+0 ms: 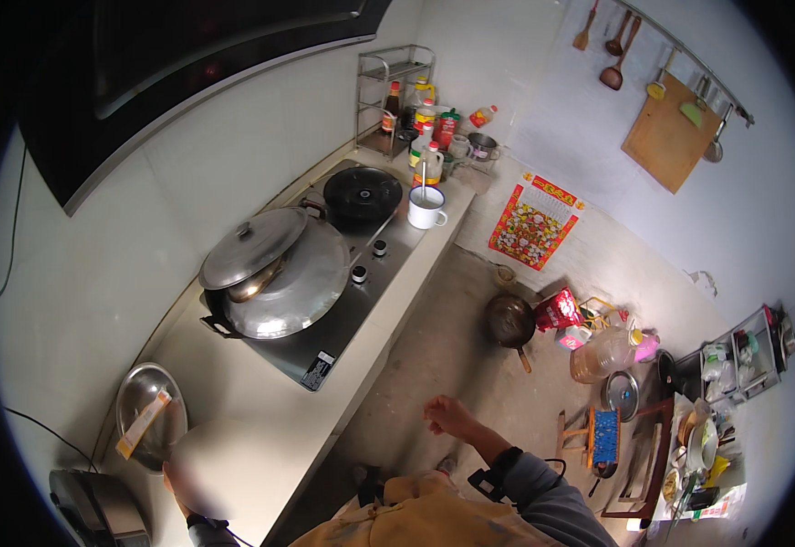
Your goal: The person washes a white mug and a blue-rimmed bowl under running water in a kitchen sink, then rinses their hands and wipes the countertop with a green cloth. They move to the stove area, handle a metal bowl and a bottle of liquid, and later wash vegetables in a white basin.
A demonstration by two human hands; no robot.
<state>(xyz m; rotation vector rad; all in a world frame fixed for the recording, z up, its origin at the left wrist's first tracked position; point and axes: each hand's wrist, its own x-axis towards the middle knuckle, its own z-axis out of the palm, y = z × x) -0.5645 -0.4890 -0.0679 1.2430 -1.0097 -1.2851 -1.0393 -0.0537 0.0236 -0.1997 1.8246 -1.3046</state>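
Observation:
My left hand (180, 489) is at the rim of a shiny metal basin (143, 396) on the counter; its fingers are partly blurred, so I cannot tell whether it grips the rim. An orange and white long packet (144, 425) lies across the basin. My right hand (446, 417), fingers curled, hangs above the floor beside the counter, touching nothing. On the gas hob (288, 362) sits a wok with a large metal lid (315, 287); a smaller lid (257, 247) leans on top. A black pan-like thing (363, 193) covers the far burner. A white enamel mug (427, 208) holds a utensil.
Sauce bottles (431, 161) and a metal rack (394, 102) stand at the counter's far end. On the floor are a wok with a wooden handle (510, 321), a large plastic jug (599, 355) and a blue woven stool (604, 437). A dark appliance (96, 509) stands near the basin.

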